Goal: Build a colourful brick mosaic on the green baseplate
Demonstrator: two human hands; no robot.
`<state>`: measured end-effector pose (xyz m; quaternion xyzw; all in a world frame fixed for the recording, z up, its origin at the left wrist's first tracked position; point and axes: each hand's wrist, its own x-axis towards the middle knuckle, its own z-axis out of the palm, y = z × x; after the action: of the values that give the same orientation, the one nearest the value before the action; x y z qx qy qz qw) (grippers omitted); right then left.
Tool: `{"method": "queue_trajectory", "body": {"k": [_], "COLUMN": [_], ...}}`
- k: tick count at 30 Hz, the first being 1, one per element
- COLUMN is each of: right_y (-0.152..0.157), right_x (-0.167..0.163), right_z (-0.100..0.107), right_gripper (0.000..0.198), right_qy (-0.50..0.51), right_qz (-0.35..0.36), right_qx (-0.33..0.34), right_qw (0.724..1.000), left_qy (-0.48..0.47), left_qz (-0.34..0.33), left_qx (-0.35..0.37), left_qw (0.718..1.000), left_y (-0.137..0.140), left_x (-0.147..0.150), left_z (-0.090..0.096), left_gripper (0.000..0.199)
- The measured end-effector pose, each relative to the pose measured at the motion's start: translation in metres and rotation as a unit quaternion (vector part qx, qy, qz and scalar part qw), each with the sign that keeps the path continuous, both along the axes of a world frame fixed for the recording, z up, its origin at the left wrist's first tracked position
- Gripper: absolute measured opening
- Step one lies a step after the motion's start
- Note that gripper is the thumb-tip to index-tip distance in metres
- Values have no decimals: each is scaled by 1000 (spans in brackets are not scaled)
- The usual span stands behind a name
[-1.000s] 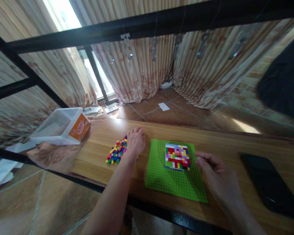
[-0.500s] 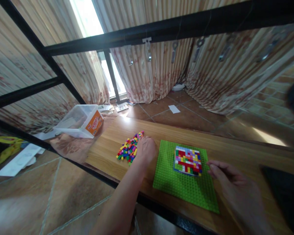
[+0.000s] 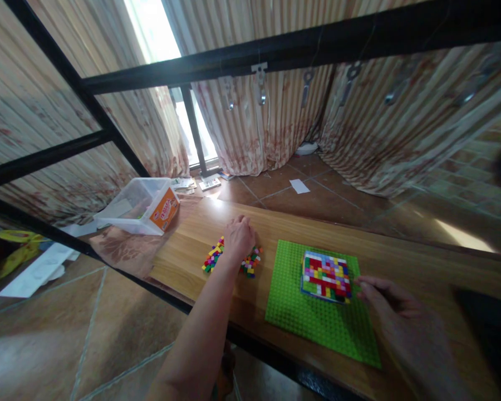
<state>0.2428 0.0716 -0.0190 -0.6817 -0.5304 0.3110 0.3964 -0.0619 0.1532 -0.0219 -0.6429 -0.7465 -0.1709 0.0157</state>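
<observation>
My left hand (image 3: 239,238) is over a loose pile of small colourful toy bricks (image 3: 214,256), its fingers bent downward and the tips hidden. More bricks show to its right. On a green studded baseplate (image 3: 288,301) sits a block of bricks (image 3: 326,277) with a patchwork top of red, white, yellow and other colours. Just right of this block, at the plate's right edge, my right hand (image 3: 401,312) has thumb and forefinger pinched together. Whatever lies between those fingertips is too small to make out.
The bricks and baseplate rest on a wooden bench top (image 3: 183,239). A clear plastic box (image 3: 137,209) with an orange label stands at the left end. A dark flat object (image 3: 488,334) lies on the right. A black metal bar (image 3: 275,53) crosses above, before curtains (image 3: 250,133).
My left hand has shifted left and farther out across the pile, uncovering bricks to its right. My right hand stays pinched beside the block. The view has swung slightly.
</observation>
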Motion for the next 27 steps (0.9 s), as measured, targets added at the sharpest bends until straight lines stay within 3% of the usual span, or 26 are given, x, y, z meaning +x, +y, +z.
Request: {"method": "queue_trajectory", "body": {"k": [4, 16, 19, 21, 23, 24, 27], "right_y": [0, -2, -1, -1, -2, -2, -4], "right_x": [-1, -2, -1, -2, -6, -8, -19], "right_z": [-1, -3, -5, -4, -1, 2, 10], "right_gripper": [38, 31, 30, 29, 28, 26, 22], "right_qy": [-2, 22, 21, 21, 33, 43, 89], "right_qz": [1, 12, 18, 15, 10, 7, 11], "right_qx": [4, 21, 26, 29, 41, 51, 90], "right_qw": [1000, 999, 999, 999, 999, 998, 992], "left_qy": [0, -3, -40, -120, -269, -357, -579], "left_qz": [-21, -28, -26, -37, -69, -90, -154], "left_qx": [-66, -111, -98, -65, -43, -44, -80], "left_qw": [998, 993, 994, 990, 960, 929, 797], "left_y": [2, -19, -24, -26, -28, -29, -38], "left_x": [-1, 8, 10, 12, 18, 23, 45], "left_z": [-8, 3, 9, 14, 17, 18, 21], "left_gripper": [27, 30, 32, 33, 30, 28, 35]}}
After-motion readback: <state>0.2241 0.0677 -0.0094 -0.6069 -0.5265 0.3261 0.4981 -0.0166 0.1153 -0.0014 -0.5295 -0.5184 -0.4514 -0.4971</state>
